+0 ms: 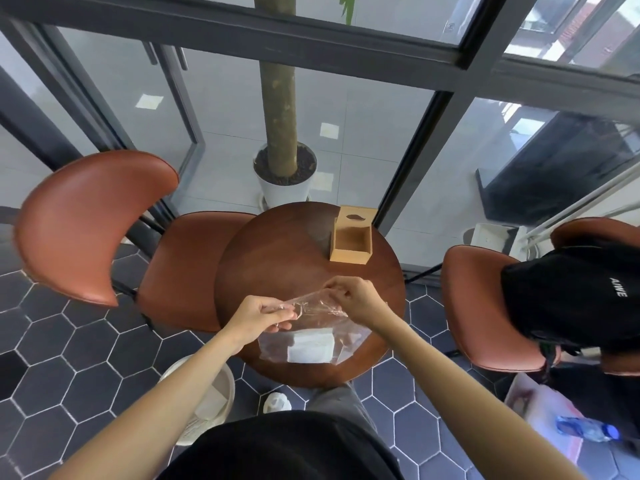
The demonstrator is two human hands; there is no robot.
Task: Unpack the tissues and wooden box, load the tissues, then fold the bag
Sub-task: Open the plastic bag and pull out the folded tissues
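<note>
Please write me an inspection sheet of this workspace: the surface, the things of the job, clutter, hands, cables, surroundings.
Surface: round wooden table.
Job's things: wooden box open, on the far side; tissues inside the clear bag at the near edge.
Clutter: nothing seen on the table.
Hands: left hand and right hand pinch the bag's top.
Cables: nothing seen.
Surroundings: brown chairs, potted tree, glass wall, tiled floor, black garment on the right chair.
</note>
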